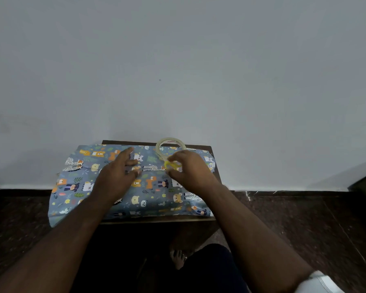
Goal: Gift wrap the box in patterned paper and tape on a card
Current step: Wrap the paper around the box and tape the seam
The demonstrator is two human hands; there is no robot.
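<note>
Home room: plain white wall, dark stone floor, small wooden table.

1 head cam, wide-angle, looks fwd & down from above the bench, close; wall fills upper half.

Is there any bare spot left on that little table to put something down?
Hardly. The patterned paper covers nearly all the table; only thin wood strips show at its near and far edges. The middle is crowded: left hand, right hand, tape roll.

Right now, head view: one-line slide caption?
Left hand presses patterned paper on box; right hand holds yellow scissors by tape roll.
</note>
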